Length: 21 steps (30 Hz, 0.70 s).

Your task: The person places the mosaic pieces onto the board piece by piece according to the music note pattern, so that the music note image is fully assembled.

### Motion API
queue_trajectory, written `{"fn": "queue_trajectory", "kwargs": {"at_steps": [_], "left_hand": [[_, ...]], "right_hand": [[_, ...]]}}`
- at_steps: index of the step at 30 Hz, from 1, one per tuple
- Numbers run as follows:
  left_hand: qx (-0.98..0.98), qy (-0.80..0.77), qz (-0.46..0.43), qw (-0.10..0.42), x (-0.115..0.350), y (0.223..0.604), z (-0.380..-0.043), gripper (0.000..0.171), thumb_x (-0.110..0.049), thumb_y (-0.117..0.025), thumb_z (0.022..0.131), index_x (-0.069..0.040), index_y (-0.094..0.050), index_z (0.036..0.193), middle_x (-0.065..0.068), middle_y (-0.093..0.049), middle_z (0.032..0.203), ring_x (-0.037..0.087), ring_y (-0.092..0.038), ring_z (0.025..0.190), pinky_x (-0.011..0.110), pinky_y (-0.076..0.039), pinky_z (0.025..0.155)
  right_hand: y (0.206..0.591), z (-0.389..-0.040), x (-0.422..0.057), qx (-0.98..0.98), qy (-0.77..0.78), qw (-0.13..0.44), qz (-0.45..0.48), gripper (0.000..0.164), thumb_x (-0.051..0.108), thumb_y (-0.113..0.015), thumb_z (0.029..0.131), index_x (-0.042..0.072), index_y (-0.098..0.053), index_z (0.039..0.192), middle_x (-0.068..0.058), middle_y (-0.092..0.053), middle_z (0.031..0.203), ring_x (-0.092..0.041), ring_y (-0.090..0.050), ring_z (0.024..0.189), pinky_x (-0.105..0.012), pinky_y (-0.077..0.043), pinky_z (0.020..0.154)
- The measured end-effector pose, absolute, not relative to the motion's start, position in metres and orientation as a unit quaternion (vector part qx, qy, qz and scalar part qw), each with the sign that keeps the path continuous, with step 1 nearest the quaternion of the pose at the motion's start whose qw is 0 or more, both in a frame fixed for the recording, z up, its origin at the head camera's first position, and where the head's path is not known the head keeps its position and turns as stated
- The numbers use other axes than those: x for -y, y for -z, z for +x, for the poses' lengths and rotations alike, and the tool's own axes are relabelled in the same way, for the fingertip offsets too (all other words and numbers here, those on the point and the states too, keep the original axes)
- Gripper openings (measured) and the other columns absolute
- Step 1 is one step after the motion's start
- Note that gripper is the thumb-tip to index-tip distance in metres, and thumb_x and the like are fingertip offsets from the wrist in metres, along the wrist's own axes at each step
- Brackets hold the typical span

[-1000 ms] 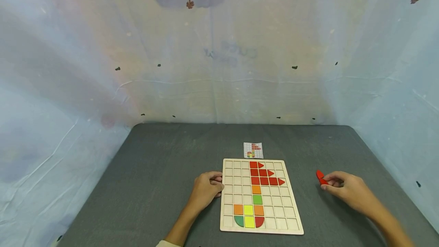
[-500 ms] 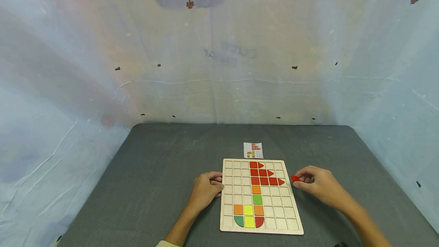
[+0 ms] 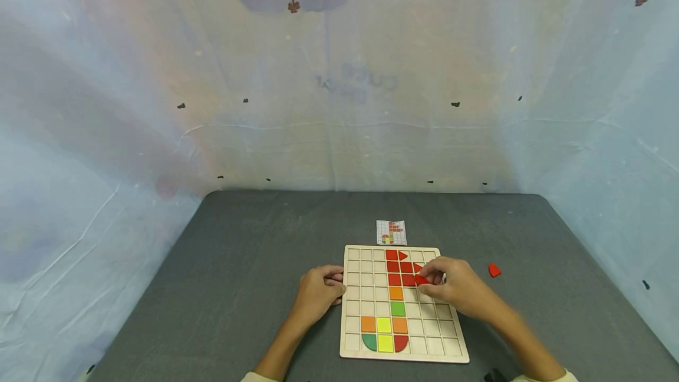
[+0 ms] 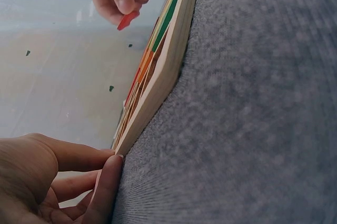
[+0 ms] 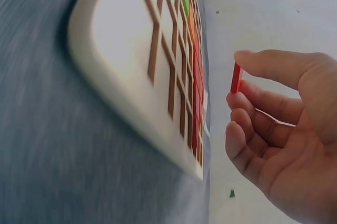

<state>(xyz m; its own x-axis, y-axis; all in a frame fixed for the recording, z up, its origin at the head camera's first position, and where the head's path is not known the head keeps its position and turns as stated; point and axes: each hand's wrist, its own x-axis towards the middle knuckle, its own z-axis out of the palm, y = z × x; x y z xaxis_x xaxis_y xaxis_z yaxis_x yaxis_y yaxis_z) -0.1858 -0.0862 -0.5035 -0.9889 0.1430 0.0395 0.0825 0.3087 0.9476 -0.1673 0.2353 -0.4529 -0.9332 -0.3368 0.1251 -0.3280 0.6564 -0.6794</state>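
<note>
A pale wooden grid board [image 3: 424, 328] lies on the dark table, with red, orange, green and yellow flat pieces set in its cells. At its left edge, my left hand [image 3: 320, 286] pinches the rim [image 4: 150, 100] between thumb and index finger. My right hand [image 3: 458, 287] is over the board's upper right part, pinching a small red tile [image 5: 236, 78] by its edges between thumb and fingertips. From the head view, that hand covers the right ends of the red rows. Apart from the board, a loose red piece [image 3: 494, 270] with a curved side lies on the table to the right.
Just beyond the board's far edge lies a small printed card [image 3: 383, 230] showing a coloured grid pattern. The grey table [image 3: 254, 240] is bounded by a pale hanging sheet [image 3: 339, 152] behind and at both sides.
My right hand has moved left from the table's right side to over the board, carrying a red tile. Another red piece now shows where it was. The left hand stays put.
</note>
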Motion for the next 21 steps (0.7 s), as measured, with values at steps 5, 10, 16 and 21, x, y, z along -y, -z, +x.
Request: {"fn": "queue_trajectory", "kwargs": {"at_steps": [5,10,16,21], "left_hand": [[-0.81,-0.582,0.069,0.026,0.086,0.504,-0.186,0.037,0.002,-0.074,0.086,0.007,-0.072,0.123,0.014,-0.073,0.105,0.016,-0.07,0.082,0.024,-0.063,0.062],[-0.811,-0.581,0.069,0.026,0.086,0.505,-0.187,0.037,0.003,-0.074,0.086,0.007,-0.072,0.123,0.014,-0.073,0.104,0.017,-0.071,0.083,0.024,-0.063,0.062],[-0.81,-0.582,0.068,0.027,0.086,0.505,-0.187,0.037,0.003,-0.074,0.086,0.008,-0.072,0.123,0.014,-0.073,0.103,0.017,-0.071,0.083,0.024,-0.064,0.062],[-0.808,-0.585,0.067,0.031,0.086,0.505,-0.187,0.037,0.002,-0.074,0.086,0.007,-0.072,0.123,0.014,-0.073,0.104,0.016,-0.071,0.084,0.024,-0.064,0.063]], "right_hand": [[0.455,-0.169,-0.219,-0.907,0.372,0.023,-0.194,0.019,0.018,-0.085,0.088,0.007,-0.075,0.1,0.007,-0.064,0.086,-0.004,-0.057,0.078,-0.023,-0.053,0.068],[0.456,-0.169,-0.203,-0.905,0.371,0.042,-0.206,0.017,0.015,-0.085,0.087,0.008,-0.075,0.097,0.008,-0.066,0.086,-0.004,-0.058,0.078,-0.023,-0.055,0.069],[0.454,-0.166,-0.185,-0.902,0.371,0.076,-0.205,0.017,0.016,-0.086,0.086,0.008,-0.074,0.096,0.007,-0.066,0.085,-0.006,-0.06,0.077,-0.023,-0.054,0.068],[0.454,-0.164,-0.175,-0.897,0.377,0.092,-0.211,0.02,0.019,-0.089,0.083,0.009,-0.074,0.093,0.007,-0.066,0.081,-0.007,-0.059,0.074,-0.022,-0.052,0.066]]}}
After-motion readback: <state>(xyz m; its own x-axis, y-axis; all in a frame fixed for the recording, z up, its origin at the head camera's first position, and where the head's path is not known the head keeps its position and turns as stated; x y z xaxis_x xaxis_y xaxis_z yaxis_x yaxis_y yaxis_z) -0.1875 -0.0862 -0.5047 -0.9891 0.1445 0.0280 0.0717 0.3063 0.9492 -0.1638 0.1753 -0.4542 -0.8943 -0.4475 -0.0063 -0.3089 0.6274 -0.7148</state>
